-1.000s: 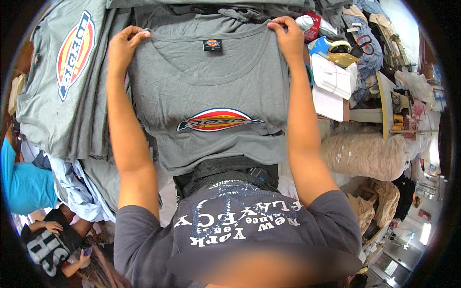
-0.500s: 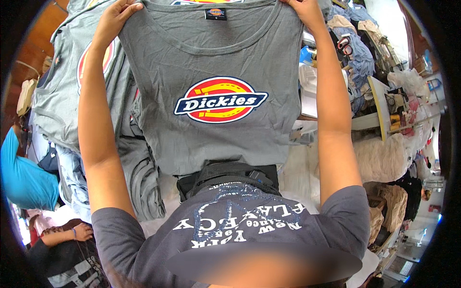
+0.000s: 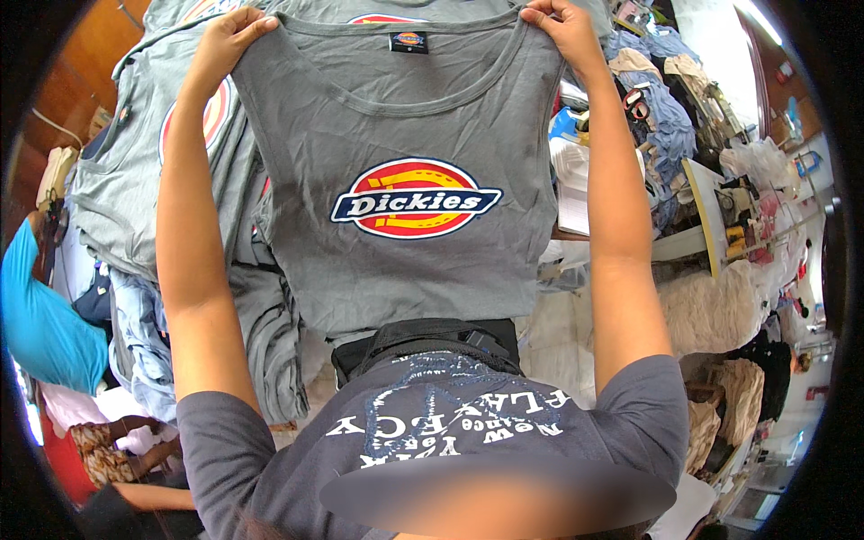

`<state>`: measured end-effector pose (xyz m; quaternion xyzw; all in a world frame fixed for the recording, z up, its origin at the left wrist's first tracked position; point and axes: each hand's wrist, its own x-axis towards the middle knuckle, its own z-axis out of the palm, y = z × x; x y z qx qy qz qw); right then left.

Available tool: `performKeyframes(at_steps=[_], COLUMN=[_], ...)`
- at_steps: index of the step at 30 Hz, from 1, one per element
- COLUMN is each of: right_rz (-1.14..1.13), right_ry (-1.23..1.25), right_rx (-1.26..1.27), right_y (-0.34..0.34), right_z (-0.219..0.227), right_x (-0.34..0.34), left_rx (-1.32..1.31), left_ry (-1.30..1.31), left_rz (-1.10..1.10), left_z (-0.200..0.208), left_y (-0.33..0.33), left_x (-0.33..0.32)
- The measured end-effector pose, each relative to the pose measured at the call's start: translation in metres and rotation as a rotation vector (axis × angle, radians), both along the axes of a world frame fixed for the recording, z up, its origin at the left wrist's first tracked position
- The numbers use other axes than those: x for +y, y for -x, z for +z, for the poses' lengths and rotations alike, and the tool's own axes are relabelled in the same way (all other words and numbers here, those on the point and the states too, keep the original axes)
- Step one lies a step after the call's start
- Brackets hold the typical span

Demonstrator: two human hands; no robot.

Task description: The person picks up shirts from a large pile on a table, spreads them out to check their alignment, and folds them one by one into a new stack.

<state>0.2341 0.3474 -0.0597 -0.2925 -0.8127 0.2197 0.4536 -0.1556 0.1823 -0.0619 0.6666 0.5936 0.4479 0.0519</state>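
Observation:
A grey tank top [image 3: 414, 279] hangs spread between my hands, with a red, yellow and navy printed emblem on its chest and a small black neck label. My left hand [image 3: 236, 34] pinches its left shoulder strap, and my right hand [image 3: 560, 29] pinches the right one. The wide neckline stretches between them. Its lower edge falls close to my waist, in front of a black waist bag [image 3: 423, 346]. More grey tops [image 3: 135, 198] with similar emblems lie beneath and to the left of it.
Folded grey garments [image 3: 270, 337] stack at the left. A person in a blue top [image 3: 54, 306] is at the far left, and another person's arm [image 3: 153, 497] shows at lower left. Clothing heaps [image 3: 661, 117] and pale plastic-wrapped bundles [image 3: 711, 306] fill the right side.
Both hands have come slightly nearer to me, still pinching the straps, and the tank top's neckline sits lower in the picture. The person's arm at lower left has shifted.

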Motion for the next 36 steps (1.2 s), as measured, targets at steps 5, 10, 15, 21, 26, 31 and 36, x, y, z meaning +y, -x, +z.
performKeyframes(at_steps=[5, 10, 15, 21, 26, 31, 36], right_rz=[0.029, 0.039, -0.208, -0.202, -0.092, -0.070, 0.019], right_ry=[0.025, 0.176, -0.258, 0.209, 0.585, 0.552, 0.688], right_rx=[-0.069, -0.184, -0.097, -0.353, -0.369, -0.382, -0.432], right_y=[0.003, 0.013, 0.026, -0.028, -0.103, -0.105, -0.128], right_z=[-0.004, -0.022, -0.100, -0.120, -0.152, -0.159, -0.152], right_x=[0.004, 0.022, 0.044, -0.063, -0.153, -0.174, -0.191], left_rx=[-0.054, -0.062, 0.240, 0.258, 0.271, 0.144, 0.267], left_ry=[0.123, 0.177, -0.030, 0.090, 0.251, 0.465, 0.670], left_rz=[-0.033, -0.085, 0.210, 0.394, 0.415, 0.425, 0.627], left_z=[-0.001, -0.021, -0.097, -0.152, -0.166, -0.152, -0.144], left_y=[0.003, 0.006, 0.000, -0.030, -0.084, -0.084, -0.044], left_x=[-0.003, 0.024, 0.051, -0.081, -0.158, -0.172, -0.207])
